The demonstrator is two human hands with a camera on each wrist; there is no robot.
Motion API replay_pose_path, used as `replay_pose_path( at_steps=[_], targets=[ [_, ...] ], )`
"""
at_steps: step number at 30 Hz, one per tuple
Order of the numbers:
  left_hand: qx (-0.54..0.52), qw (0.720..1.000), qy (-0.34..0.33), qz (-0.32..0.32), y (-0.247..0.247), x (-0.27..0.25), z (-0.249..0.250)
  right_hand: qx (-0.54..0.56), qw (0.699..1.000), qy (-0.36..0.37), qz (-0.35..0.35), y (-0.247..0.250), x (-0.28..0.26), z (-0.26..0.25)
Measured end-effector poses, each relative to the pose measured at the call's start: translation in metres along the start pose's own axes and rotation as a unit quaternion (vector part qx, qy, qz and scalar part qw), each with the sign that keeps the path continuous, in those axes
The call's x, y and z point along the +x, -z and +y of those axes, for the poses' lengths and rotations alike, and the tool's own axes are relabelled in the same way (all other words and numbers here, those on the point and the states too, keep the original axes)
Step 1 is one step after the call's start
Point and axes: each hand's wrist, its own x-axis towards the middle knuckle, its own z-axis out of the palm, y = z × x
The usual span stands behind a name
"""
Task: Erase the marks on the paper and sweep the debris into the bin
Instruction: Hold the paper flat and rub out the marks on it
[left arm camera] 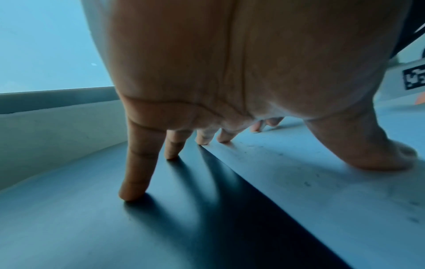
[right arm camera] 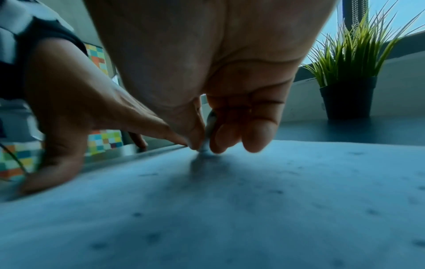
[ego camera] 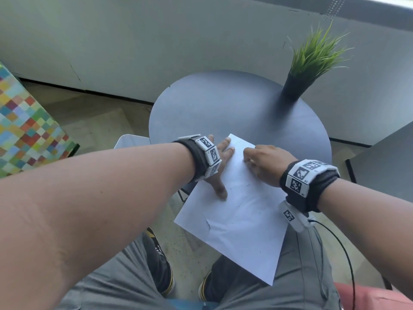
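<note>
A white sheet of paper lies on the round dark table, its near half hanging over the table edge above my lap. Small dark crumbs of debris dot the sheet. My left hand presses flat on the paper's left edge with spread fingers, thumb on the sheet. My right hand pinches a small pale eraser between thumb and fingers, its tip down on the paper near the far corner. In the head view the eraser is hidden by the hand.
A black pot with green artificial grass stands at the table's far right. A white bin rim shows left of the table, below my left arm. A colourful checkered box is at far left. A wall runs behind.
</note>
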Motion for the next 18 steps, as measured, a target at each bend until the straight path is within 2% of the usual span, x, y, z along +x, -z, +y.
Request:
replay_pose_path(
  at_steps=[4,5,6,9,11,14,15,18],
  targets=[
    [-0.001,1.000,-0.004,-0.015,0.000,0.003,-0.003,-0.016,0.991,0.126,-0.044,-0.010,-0.024,-0.030],
    [0.002,1.000,-0.006,-0.021,0.001,0.002,-0.003,-0.031,0.988,0.139,-0.059,-0.010,-0.029,-0.029],
    [0.000,1.000,-0.009,-0.026,0.002,0.001,-0.002,-0.041,0.989,0.127,-0.059,-0.008,-0.028,-0.024],
    [-0.008,0.999,-0.013,-0.034,0.007,-0.001,0.000,-0.038,0.999,0.022,0.003,0.001,-0.016,0.005],
    [0.002,0.999,-0.010,-0.036,0.009,-0.003,0.001,-0.035,0.999,0.031,0.002,-0.003,-0.015,-0.003],
    [0.013,0.999,-0.011,-0.039,0.011,-0.006,0.002,-0.017,0.991,0.117,-0.060,-0.014,-0.029,-0.037],
    [0.010,0.999,-0.013,-0.040,0.011,-0.006,0.002,-0.017,0.992,0.114,-0.059,-0.012,-0.029,-0.033],
    [0.003,0.999,-0.016,-0.039,0.013,-0.007,0.002,-0.023,1.000,0.009,-0.008,0.000,-0.014,0.001]
  ],
)
